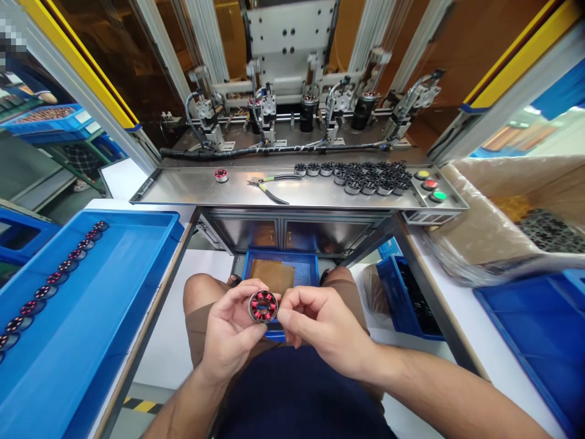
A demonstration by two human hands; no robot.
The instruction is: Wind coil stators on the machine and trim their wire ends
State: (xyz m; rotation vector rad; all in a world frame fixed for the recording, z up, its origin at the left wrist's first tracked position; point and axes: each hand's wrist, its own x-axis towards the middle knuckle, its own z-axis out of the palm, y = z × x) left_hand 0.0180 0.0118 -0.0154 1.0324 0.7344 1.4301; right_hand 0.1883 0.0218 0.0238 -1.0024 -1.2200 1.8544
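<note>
My left hand (225,334) holds a round motor stator (262,315) with red wire coils between thumb and fingers, its face turned up toward me. Right beside the stator, my right hand (315,320) has thumb and forefinger pressed together close to its rim. Whatever sits in that pinch, if anything, is too small to make out. On the metal ledge ahead lies a pair of cutting pliers (274,179) with yellow-green and black handles, jaws apart. Left of the pliers stands another red-coiled stator (221,175). Several dark stator cores (365,177) are grouped on the ledge's right side.
Machine fixtures (308,113) rise behind the metal ledge (183,186). Yellow, red and green push buttons (439,196) sit at its right end. A blue tray (105,292) on the left carries a row of stators. On the right are a plastic-lined carton (475,213) and a blue bin (525,329).
</note>
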